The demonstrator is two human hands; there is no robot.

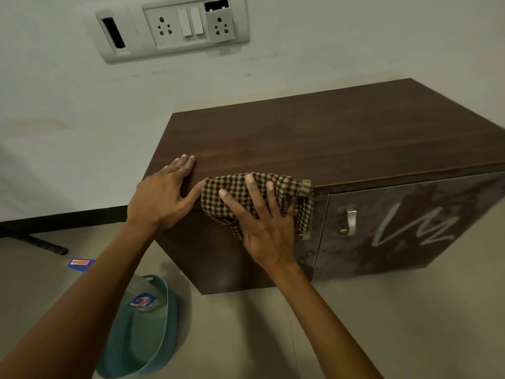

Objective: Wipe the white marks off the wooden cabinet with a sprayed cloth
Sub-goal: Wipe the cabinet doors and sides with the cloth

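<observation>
The checked cloth [257, 199], brown and tan, lies bunched over the front left corner of the wooden cabinet [328, 138], draped from the top edge down onto the front face just beside the door. It looks soft and limp, light enough to fold under any pressure, so it is best worked as a pad under a flat palm rather than pinched at one corner; whether it is damp cannot be told from here. The right hand [262, 228] presses it against the cabinet with fingers spread and flat, not curled around it. The left hand [161, 195] rests open on the top's left edge, fingers extended and together, thumb reaching toward the cloth, apparently bracing. The cabinet itself looks stiff and heavy, unlikely to shift under wiping, and its laminate top seems smooth, so the cloth may slide easily. The white marks [412, 228], a zigzag scribble, sit on the door to the right of the metal handle [349, 221], well apart from the cloth, so judging by this the main wiping is not yet done; the door around them looks mottled and smeared. On the floor below the left corner lies a green container [144, 332] with a round red-and-blue label whose lettering is too blurred to read, and near it a small blue card [81, 263] with a red and white patch, also illegible. On the wall behind is a switch and socket panel [175, 26].
</observation>
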